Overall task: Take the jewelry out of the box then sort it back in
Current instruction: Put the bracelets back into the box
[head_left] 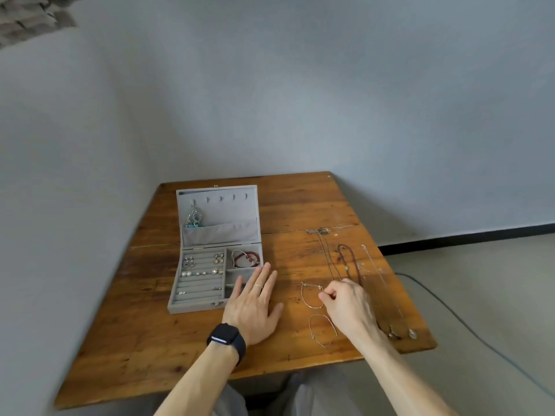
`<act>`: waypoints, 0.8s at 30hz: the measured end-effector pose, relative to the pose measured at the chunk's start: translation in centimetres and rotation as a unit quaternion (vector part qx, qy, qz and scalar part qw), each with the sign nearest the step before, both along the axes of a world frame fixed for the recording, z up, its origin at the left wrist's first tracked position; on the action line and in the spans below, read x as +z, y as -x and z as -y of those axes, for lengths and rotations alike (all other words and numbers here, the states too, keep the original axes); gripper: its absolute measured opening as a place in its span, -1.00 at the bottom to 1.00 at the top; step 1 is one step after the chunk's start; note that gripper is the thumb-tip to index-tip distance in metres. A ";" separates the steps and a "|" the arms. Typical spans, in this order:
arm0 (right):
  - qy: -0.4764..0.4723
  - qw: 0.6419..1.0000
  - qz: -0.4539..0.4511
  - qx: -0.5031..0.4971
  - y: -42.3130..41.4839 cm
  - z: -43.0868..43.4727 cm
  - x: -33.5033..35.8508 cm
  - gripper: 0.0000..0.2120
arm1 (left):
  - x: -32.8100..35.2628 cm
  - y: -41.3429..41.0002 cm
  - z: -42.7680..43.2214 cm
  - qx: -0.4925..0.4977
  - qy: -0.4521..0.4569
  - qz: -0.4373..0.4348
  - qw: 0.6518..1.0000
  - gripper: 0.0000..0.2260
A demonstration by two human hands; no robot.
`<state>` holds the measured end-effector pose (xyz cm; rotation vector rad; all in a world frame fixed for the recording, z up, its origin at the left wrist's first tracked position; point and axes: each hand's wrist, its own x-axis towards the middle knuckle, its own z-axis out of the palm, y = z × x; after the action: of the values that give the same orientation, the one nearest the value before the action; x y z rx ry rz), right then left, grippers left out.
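Observation:
A grey velvet jewelry box [198, 307] lies open on the wooden table [150, 340]. Its ring rolls hold several earrings [201, 273]; a red bead bracelet [247, 258] sits in the back right compartment. A blue-and-silver piece [193, 220] hangs inside the lid. My left hand [255, 304] lies flat with straight fingers by the box's right front corner. My right hand [345, 301] pinches a thin silver bracelet [309, 295] on the table. A second thin bracelet [322, 328] lies just in front of it. Several necklaces [348, 262] stretch out to the right.
The table stands in a corner, with walls to the left and behind. Its right edge [420, 310] drops to a grey floor where a cable [468, 325] runs. My knees show under the front edge.

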<state>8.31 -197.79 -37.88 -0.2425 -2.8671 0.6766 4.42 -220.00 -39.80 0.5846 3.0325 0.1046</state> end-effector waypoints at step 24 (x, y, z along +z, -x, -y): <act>0.046 0.974 -0.111 0.190 5.8 7.5 5.9 -0.82 | 0.8 -1.1 13.7 0.199 -0.172 -0.055 0.963 -0.42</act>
<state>2.50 -205.25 -31.97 0.3584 -2.6886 0.8418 5.55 -233.68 -39.04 -0.0217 3.2155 0.6433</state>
